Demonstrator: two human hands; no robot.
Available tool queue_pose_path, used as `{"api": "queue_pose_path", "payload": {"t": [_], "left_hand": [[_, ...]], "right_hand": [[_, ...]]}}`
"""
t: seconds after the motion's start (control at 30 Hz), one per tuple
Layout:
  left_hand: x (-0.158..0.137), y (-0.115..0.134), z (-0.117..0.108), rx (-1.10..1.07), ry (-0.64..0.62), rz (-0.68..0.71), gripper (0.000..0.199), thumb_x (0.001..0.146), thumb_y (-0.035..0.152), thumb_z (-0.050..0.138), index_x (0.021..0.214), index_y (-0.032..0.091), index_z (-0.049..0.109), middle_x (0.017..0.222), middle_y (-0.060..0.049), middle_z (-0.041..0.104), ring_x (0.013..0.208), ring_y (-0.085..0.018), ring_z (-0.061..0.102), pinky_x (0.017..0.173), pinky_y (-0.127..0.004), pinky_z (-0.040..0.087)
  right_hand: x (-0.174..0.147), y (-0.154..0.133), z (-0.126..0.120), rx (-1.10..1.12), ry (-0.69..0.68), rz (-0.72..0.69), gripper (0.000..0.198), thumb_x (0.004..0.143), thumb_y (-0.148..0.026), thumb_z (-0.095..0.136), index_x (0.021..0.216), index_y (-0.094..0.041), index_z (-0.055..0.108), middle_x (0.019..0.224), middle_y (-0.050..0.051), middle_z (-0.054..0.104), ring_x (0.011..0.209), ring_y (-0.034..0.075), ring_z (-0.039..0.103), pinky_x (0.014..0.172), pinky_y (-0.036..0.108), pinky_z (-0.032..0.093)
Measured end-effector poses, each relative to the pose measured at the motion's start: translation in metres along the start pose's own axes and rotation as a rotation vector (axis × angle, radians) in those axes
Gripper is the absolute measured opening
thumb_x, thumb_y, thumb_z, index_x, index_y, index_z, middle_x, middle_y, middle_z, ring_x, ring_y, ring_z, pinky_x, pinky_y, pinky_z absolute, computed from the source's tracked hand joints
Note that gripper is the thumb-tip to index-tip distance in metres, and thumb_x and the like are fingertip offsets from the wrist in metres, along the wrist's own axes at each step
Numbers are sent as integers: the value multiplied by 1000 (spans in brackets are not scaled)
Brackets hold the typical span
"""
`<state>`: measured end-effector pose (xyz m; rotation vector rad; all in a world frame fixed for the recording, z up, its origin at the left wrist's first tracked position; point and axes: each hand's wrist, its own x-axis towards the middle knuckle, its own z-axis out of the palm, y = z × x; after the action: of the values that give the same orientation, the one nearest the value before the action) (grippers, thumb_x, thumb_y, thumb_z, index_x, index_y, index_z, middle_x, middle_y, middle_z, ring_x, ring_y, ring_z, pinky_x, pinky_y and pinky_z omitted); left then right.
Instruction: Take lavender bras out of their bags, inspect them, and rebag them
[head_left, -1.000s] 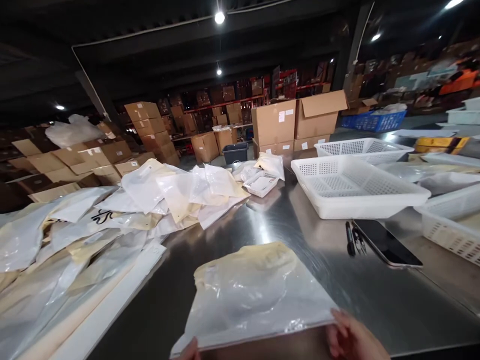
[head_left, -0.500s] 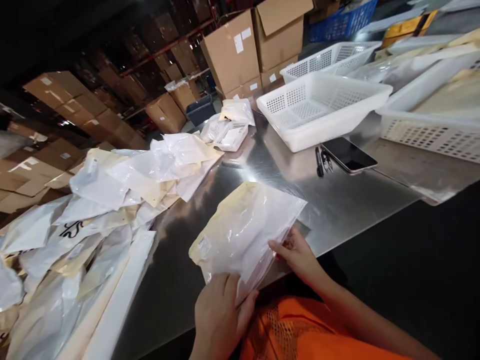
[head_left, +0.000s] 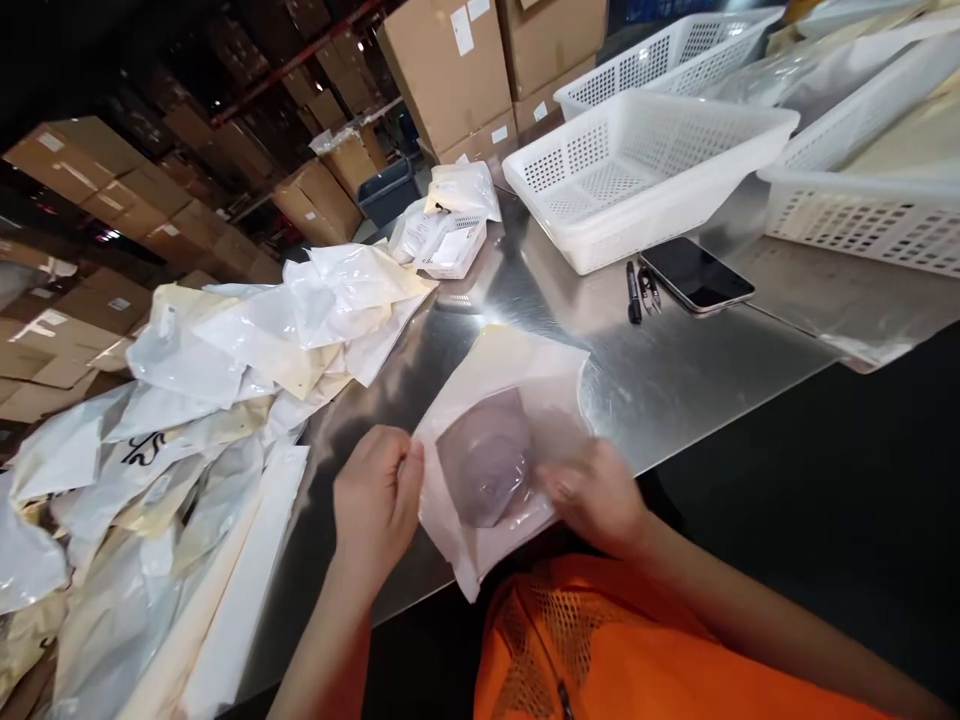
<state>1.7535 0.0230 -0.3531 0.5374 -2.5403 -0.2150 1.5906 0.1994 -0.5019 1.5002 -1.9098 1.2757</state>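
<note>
A plastic bag lies tilted on the steel table, pale cream at its far end and whitish elsewhere. On its upper face is a mauve, rounded cup-like piece under shiny film; its exact kind is unclear. My left hand is closed in a pinch on the bag's left edge. At the right edge my right hand is closed on the bag, its fingers blurred by motion and partly hidden. Beyond my right hand lie a black marker, small metal snips and a phone.
A heap of plastic-bagged packets covers the left side, beside a long white board edge. White perforated baskets stand at the back right. A small white basket holds packets. Cardboard boxes are stacked behind.
The bag has turned over from its labelled face to the one with the mauve piece. My left hand has moved up and left to its left edge; my right hand stays at the right edge.
</note>
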Motion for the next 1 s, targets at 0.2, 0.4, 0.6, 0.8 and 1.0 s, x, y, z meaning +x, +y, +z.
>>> {"api": "queue_pose_path", "payload": {"t": [0.2, 0.4, 0.6, 0.8, 1.0], "left_hand": [[-10, 9, 15, 31, -88, 194, 20, 96, 17, 45, 77, 19, 51, 103, -6, 63, 96, -18, 60, 83, -32, 48], [-23, -17, 9, 111, -52, 91, 13, 97, 20, 48, 85, 18, 54, 108, -9, 63, 101, -21, 60, 87, -38, 49], [-41, 2, 3, -163, -69, 63, 35, 91, 35, 59, 122, 22, 54, 130, -12, 57, 123, -26, 53, 103, -45, 46], [-91, 49, 13, -587, -339, -81, 83, 80, 46, 71, 151, 28, 32, 144, -12, 51, 129, -32, 53, 105, -46, 49], [-140, 29, 15, -943, -240, -588, 49, 74, 32, 75, 121, 37, 64, 117, -2, 72, 101, -30, 70, 84, -40, 61]], "right_hand": [[45, -30, 34, -55, -534, -246, 55, 86, -10, 59, 136, -34, 55, 139, 9, 54, 123, 37, 53, 99, 61, 44], [53, -25, 25, 266, -509, -367, 35, 89, -23, 62, 124, -20, 62, 138, 14, 57, 128, 34, 53, 103, 53, 48], [26, -55, -21, 1018, 67, 404, 28, 97, -22, 54, 124, -28, 55, 117, 7, 70, 80, 16, 72, 67, 27, 61], [10, -79, -22, 975, -130, 467, 51, 83, -26, 72, 130, -24, 53, 124, 13, 66, 105, 26, 69, 87, 35, 60], [-4, -75, -22, 961, -554, 196, 69, 77, -21, 76, 136, -25, 39, 145, 16, 51, 128, 28, 56, 104, 41, 51]]}}
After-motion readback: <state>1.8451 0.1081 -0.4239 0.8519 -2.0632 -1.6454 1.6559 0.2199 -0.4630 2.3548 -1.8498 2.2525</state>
